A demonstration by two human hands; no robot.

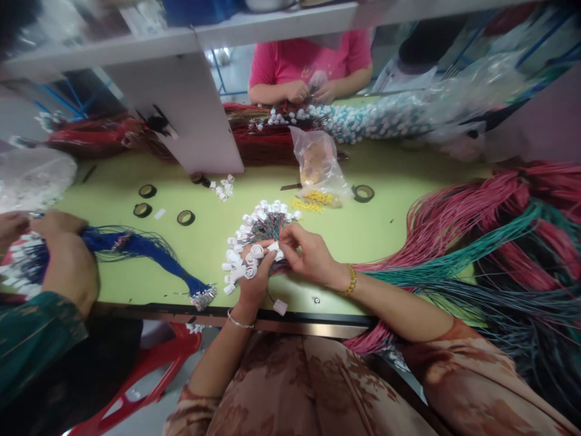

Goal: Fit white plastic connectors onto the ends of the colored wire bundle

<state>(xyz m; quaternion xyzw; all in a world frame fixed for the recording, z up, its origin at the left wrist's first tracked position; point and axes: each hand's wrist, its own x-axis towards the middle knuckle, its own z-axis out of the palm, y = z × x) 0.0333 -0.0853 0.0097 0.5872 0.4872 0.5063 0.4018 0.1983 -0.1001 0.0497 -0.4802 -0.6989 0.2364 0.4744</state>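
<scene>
My left hand (258, 280) is closed around several white plastic connectors (251, 264) on thin wires, at the table's front edge. One white connector (275, 249) is at its thumb tip. Against that connector, the fingers of my right hand (311, 253) are pinched together; whatever is between them is hidden. Behind both hands, more white connectors (263, 212) fan out on dark, red and green wires. A single connector (280, 307) hangs on a wire below my left hand. To the right run long pink wires (436, 212) and green wires (476, 242).
A clear bag (315, 154) with small yellow pieces (311, 200) lies ahead, near black tape rolls (186, 217). At left, a co-worker's hand (68, 254) is at a blue wire bundle (149, 248). Across the table, a person in pink (313, 63) works behind bundled wires. A white divider (177, 109) stands between.
</scene>
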